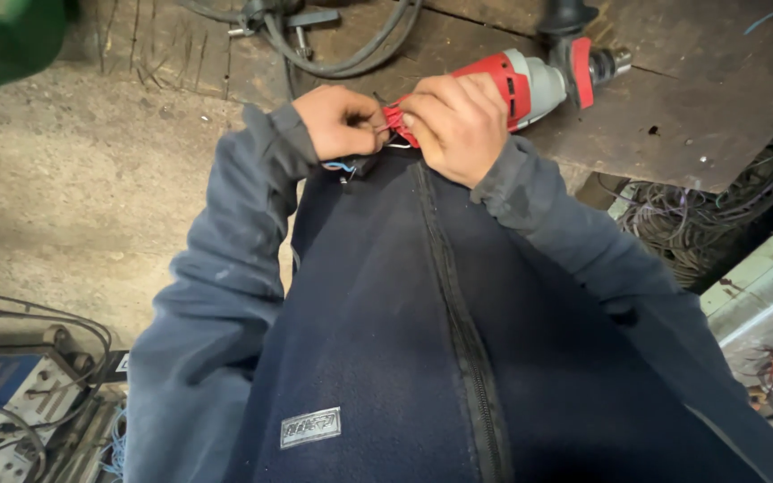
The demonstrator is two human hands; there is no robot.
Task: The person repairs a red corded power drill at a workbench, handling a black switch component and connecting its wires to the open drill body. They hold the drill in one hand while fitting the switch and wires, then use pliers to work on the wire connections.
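Red plastic marks the body of the power drill (516,82) you have hold of: it lies on its side on the worn wooden workbench (637,125), chuck pointing right, handle end drawn to the bench edge against your chest. Your right hand (458,121) is wrapped over that handle end, fingers curled shut around it and covering most of the grip. Your left hand (342,121) sits just beside it, touching, fingers pinched closed on thin wires (340,166) at the base of the handle; a blue strand and a pale one show below your knuckles. Exactly where the wires enter the drill is hidden by your hands. Your dark blue fleece jacket (386,322) fills the middle of the view. Behind the drill, a black cable (342,54) loops across the bench. At lower left stands a blue metal box (2,402) with leads; at right, a tangle of wire (700,224) lies below the bench.
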